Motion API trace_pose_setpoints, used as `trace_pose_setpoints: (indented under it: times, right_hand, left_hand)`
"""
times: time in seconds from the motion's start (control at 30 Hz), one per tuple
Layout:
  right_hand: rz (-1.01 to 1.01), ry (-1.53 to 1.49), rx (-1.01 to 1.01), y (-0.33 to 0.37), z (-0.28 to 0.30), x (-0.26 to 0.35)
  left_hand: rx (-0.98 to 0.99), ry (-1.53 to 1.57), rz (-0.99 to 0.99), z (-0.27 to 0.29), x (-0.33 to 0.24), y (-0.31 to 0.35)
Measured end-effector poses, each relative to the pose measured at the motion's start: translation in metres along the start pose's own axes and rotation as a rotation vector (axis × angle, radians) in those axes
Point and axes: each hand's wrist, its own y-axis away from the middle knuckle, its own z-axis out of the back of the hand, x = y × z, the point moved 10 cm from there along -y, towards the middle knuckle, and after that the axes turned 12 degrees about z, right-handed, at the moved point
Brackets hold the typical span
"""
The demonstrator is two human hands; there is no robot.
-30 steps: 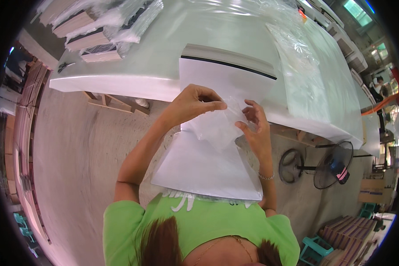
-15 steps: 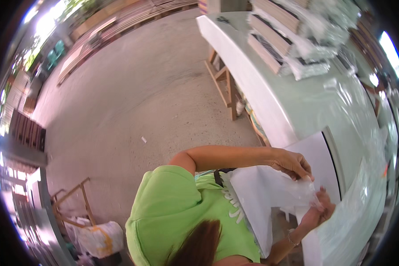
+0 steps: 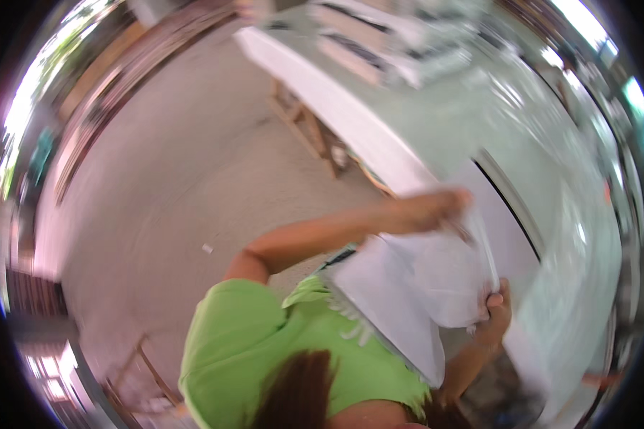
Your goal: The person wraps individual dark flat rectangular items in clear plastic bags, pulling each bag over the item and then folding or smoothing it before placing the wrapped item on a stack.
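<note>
My left hand [image 3: 440,207], blurred by motion, is closed on the upper end of a clear plastic film [image 3: 451,282], which looks like a bag or sleeve. Lower down, my right hand [image 3: 495,314] pinches the other end of the film's edge, thumb on top. The edge is pulled fairly straight between both hands. A flat white sheet [image 3: 379,289] rests against the front of my green shirt, partly behind the film. Just beyond my hands, a white panel [image 3: 504,214] with a dark strip along its edge lies on the table.
The long pale-green table [image 3: 436,136] has a white front edge and wooden legs [image 3: 315,132]. Stacked, plastic-wrapped boards [image 3: 386,43] stand at its far end. Loose clear plastic [image 3: 572,307] covers its right side. A wooden frame [image 3: 147,368] stands on the floor at lower left.
My hands have moved apart, the left one upward and the right one slightly down, stretching the film's edge between them. The whole view has turned, shifting the table left.
</note>
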Motion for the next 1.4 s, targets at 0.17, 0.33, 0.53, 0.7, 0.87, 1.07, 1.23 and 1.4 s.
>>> trace_pose_setpoints:
  times: [0.17,0.33,0.53,0.7,0.87,1.07,1.23,1.4]
  right_hand:
    - [0.263,-0.833,-0.443,0.014,0.063,-0.023]
    - [0.303,-1.25,0.157,-0.017,0.009,0.03]
    - [0.167,-0.904,0.426,0.054,-0.028,-0.029]
    - [0.476,-0.343,-0.296,0.057,0.094,-0.041]
    - [0.67,-0.999,0.375,0.018,0.032,0.064]
    - [0.156,-0.322,-0.35,-0.001,0.075,0.026]
    - [0.584,0.09,-0.598,-0.004,0.109,0.05]
    - [0.599,0.347,-0.694,-0.01,0.103,0.065]
  left_hand:
    - [-0.022,-0.086,0.397,0.016,0.045,-0.003]
    - [0.28,-0.407,-0.401,0.062,0.055,-0.016]
    - [0.239,0.45,-0.175,0.025,0.009,-0.03]
    - [0.641,-0.297,0.092,-0.006,0.065,-0.012]
    - [0.554,0.173,-0.061,0.049,0.051,-0.015]
    - [-0.298,-0.38,-0.355,0.077,-0.046,-0.028]
    - [-0.798,-0.941,-0.658,0.018,-0.089,-0.009]
    - [-0.776,-1.178,-0.876,-0.003,-0.088,-0.003]
